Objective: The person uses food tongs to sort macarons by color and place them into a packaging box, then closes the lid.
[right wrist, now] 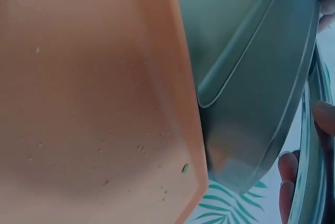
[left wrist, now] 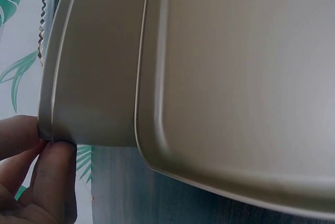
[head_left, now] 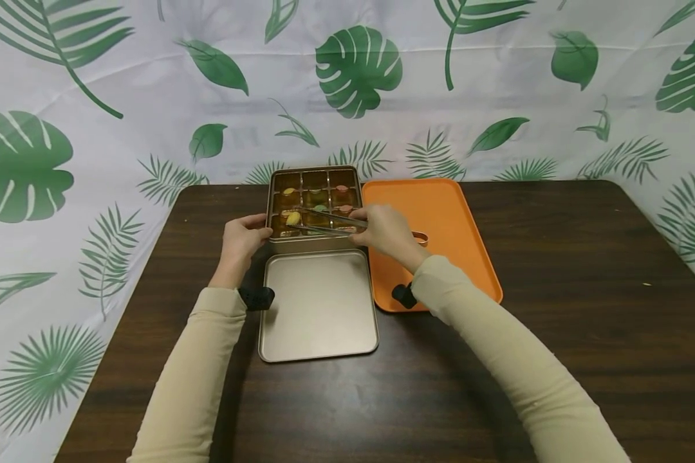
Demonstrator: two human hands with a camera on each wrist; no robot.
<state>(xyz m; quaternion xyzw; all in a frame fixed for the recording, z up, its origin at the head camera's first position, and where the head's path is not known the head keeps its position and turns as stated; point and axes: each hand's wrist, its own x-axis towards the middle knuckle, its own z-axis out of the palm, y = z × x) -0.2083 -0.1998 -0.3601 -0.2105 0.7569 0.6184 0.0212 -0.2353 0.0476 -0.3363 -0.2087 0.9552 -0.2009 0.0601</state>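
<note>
Two hands, left hand (head_left: 240, 241) steadying tin (head_left: 315, 239), right hand (head_left: 385, 231) gripping tongs (head_left: 324, 222)

Both arms in long beige sleeves (head_left: 197, 379), snug knit, ending at the wrists. Black strap-on camera mount (head_left: 257, 298) at each wrist. Left hand (head_left: 240, 243) and right hand (head_left: 388, 233) bare, no gloves.

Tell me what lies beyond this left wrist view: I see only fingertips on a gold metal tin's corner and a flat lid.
Observer: The right hand holds metal tongs over the gold compartmented tin.
Operator: Do the tongs hold anything?
Observer: Their tips meet a yellow sweet in the front left compartment.
Operator: What's beside the tin?
Observer: An orange plastic tray lies to its right on the dark wooden table.
</note>
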